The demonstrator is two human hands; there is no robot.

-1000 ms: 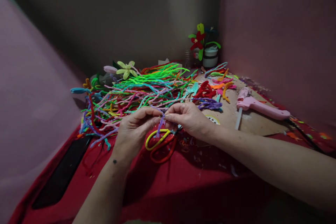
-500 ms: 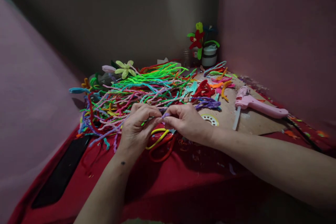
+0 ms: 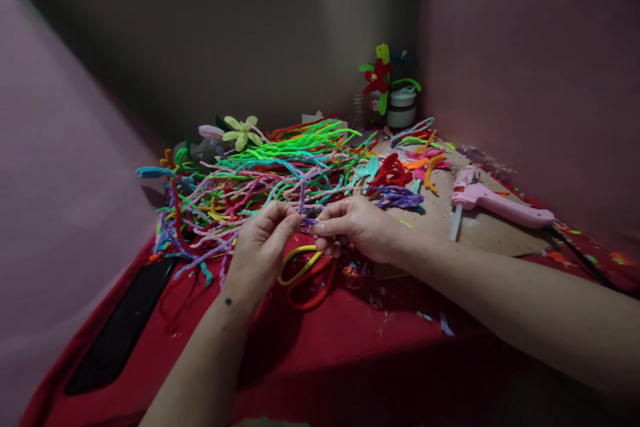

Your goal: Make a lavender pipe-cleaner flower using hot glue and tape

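Between my two hands is a purple pipe cleaner [image 3: 303,195], one length of it standing up above the fingertips. My left hand [image 3: 265,243] pinches it between thumb and forefinger. From the other side, my right hand [image 3: 357,230] grips the same purple piece, with its lower fingers curled underneath. The fingers cover part of the bend. Just below the hands lie scissors with yellow and red handles [image 3: 311,295]; their blades are hidden. A pile of many-coloured pipe cleaners [image 3: 280,167] spreads behind the hands.
A pink glue gun [image 3: 500,203] rests on a brown board [image 3: 515,237] at the right, beside bundles of purple pipe cleaners [image 3: 400,198] and red ones [image 3: 391,172]. A black phone [image 3: 120,327] lies left on the red cloth [image 3: 350,347]. A lidded jar [image 3: 401,109] and pipe-cleaner flowers [image 3: 376,77] stand behind.
The purple pipe cleaner now has a length pointing up between my hands. My left hand has turned, and the right fingers have shifted lower. The view has moved slightly.
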